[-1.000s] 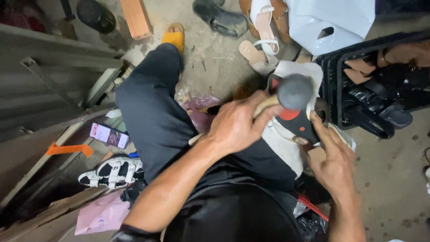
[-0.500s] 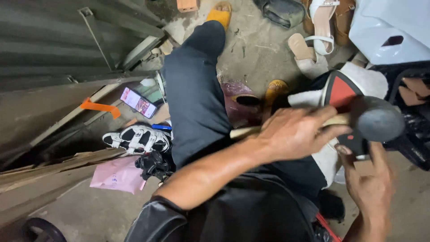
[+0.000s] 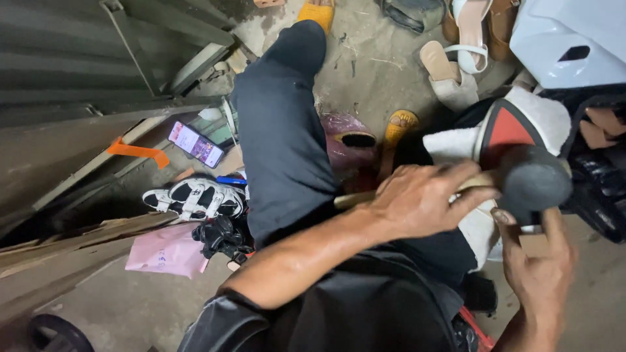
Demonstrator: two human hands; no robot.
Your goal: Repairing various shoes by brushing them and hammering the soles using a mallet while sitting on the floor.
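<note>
Over the lap, left hand (image 3: 424, 199) grips hammer (image 3: 528, 182); right hand (image 3: 538, 267) steadies shoe (image 3: 515, 127).

One head-worn camera looks steeply down, close over the lap and cluttered floor (image 3: 365, 72).

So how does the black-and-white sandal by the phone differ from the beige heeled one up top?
The black-and-white sandal is flat, sporty and two-toned, lying left of the leg; the beige heeled sandal is plain, single-coloured, with a raised heel, lying right of it. Both lie loose and untouched on the concrete floor.
</note>
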